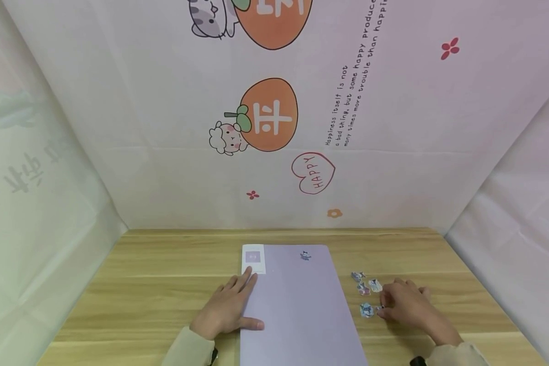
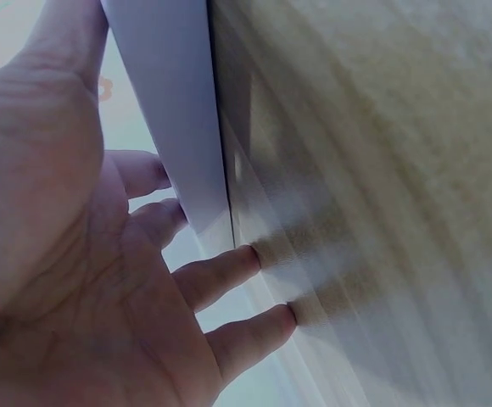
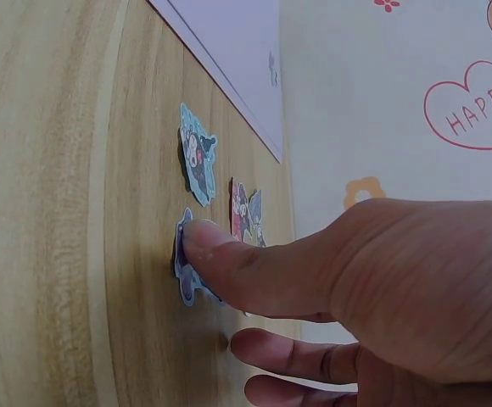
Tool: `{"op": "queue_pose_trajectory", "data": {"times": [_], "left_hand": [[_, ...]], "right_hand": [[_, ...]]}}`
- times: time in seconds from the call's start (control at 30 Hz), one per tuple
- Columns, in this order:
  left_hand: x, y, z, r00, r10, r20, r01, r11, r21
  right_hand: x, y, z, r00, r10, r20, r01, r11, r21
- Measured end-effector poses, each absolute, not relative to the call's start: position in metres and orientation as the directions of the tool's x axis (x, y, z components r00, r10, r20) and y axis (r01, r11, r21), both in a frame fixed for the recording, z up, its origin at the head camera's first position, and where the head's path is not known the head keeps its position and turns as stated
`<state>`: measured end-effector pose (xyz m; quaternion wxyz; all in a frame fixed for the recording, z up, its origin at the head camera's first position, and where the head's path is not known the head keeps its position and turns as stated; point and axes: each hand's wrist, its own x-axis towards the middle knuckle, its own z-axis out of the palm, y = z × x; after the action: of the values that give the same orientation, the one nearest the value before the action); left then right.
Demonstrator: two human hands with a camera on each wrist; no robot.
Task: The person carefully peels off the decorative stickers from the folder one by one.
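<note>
A large lilac book-like pad (image 1: 297, 310) lies flat on the table, with a small cartoon sticker (image 1: 305, 256) on its upper part. My left hand (image 1: 229, 307) rests spread over its left edge; the thumb lies on the cover and the fingertips reach a white label (image 1: 253, 259) at the corner. In the left wrist view, two fingertips of that hand (image 2: 250, 259) touch the wood. Right of the pad, my right hand (image 1: 407, 305) pinches a small blue-edged sticker (image 3: 185, 263) between thumb and a mostly hidden finger, close over the table.
Several loose cartoon stickers lie between pad and right hand: a round bluish one (image 1: 367, 310), a pinkish one (image 1: 363, 288), a pale one (image 1: 375, 285) and a dark one (image 1: 358, 276). A printed white cloth (image 1: 164, 178) hangs behind the wooden table (image 1: 132, 300) and along its sides.
</note>
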<state>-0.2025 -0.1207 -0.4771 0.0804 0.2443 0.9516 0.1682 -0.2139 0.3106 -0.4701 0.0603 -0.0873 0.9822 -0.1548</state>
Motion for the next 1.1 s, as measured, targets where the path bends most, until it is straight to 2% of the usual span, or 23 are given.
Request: {"op": "queue_pose_trajectory", "data": {"times": [0.73, 0.93, 1.1], "left_hand": [[-0.204, -0.122, -0.475, -0.874, 0.480, -0.077, 0.420, 0.826, 0.378], [-0.203, -0.121, -0.475, -0.873, 0.480, -0.080, 0.419, 0.825, 0.379], [-0.203, -0.120, -0.478, -0.873, 0.480, -0.083, 0.419, 0.826, 0.377]], "right_hand": [[-0.220, 0.312, -0.467, -0.988, -0.148, -0.051, -0.128, 0.950, -0.286], [-0.222, 0.303, -0.464, -0.985, -0.171, 0.006, -0.168, 0.959, -0.229], [-0.225, 0.288, -0.463, -0.981, -0.193, 0.014, -0.190, 0.949, -0.250]]}}
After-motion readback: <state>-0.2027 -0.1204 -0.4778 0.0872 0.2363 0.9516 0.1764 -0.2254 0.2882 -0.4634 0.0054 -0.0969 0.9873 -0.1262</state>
